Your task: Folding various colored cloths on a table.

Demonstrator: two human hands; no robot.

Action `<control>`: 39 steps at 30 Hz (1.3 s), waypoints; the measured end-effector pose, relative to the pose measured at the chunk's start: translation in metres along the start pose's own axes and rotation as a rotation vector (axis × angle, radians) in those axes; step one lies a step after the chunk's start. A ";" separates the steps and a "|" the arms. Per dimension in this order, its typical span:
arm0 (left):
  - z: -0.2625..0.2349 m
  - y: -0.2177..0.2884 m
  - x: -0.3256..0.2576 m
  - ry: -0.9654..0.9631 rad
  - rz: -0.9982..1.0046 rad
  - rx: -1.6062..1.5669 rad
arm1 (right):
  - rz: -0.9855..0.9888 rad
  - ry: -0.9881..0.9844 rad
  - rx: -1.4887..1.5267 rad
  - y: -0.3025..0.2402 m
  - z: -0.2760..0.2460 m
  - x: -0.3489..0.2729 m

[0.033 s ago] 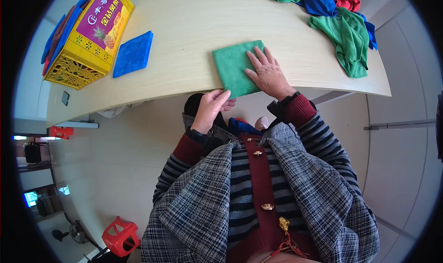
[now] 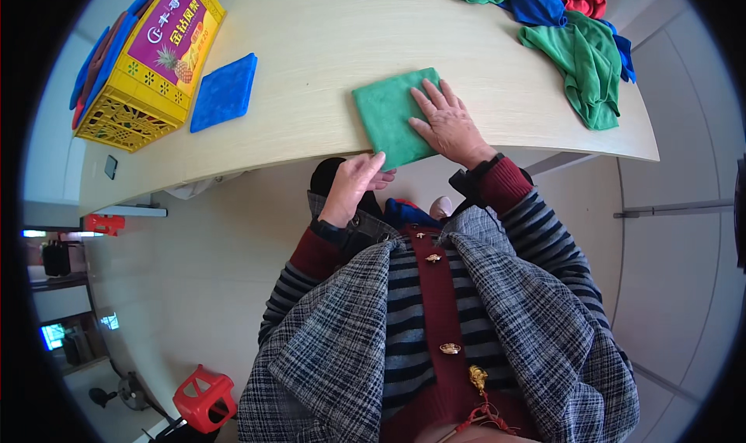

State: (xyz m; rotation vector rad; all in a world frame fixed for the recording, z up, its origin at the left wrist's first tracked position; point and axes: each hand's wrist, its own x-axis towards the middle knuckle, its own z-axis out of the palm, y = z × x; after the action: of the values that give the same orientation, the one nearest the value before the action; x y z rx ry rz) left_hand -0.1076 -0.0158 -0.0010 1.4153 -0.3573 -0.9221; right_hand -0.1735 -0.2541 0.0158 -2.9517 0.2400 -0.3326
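A green cloth (image 2: pixel 392 110), folded into a flat square, lies at the near edge of the table, its near corner reaching past that edge. My right hand (image 2: pixel 451 128) rests flat on its right side with the fingers spread. At the near left corner, my left hand (image 2: pixel 353 183) pinches the cloth, thumb on top and the other fingers beneath, partly hidden. To the left lies a folded blue cloth (image 2: pixel 224 93), apart from both hands.
A yellow plastic crate (image 2: pixel 136 105) with folded cloths stands at the table's left end, a phone (image 2: pixel 111 166) near it. Loose green cloths (image 2: pixel 579 62), with blue and red ones, are heaped at the far right. A red stool (image 2: pixel 204 399) stands on the floor at lower left.
The green cloth has shifted slightly left and toward me, turning a little. Both hands have moved slightly with it.
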 end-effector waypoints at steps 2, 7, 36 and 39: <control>-0.011 -0.005 -0.006 0.014 -0.067 -0.185 | -0.124 -0.003 0.041 -0.009 0.003 0.004; -0.013 -0.010 -0.010 0.020 -0.051 -0.688 | -0.330 -0.003 0.134 -0.044 0.001 0.006; -0.335 0.111 0.082 0.563 0.201 -0.753 | -0.031 0.221 0.140 -0.009 0.010 0.002; -0.330 0.107 0.090 0.449 0.108 -0.932 | -0.012 0.218 0.124 -0.003 0.009 -0.002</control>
State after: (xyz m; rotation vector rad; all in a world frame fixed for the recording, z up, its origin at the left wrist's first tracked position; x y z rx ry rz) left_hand 0.2183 0.1328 0.0148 0.6841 0.3141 -0.5283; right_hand -0.1729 -0.2496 0.0074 -2.7947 0.2191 -0.6481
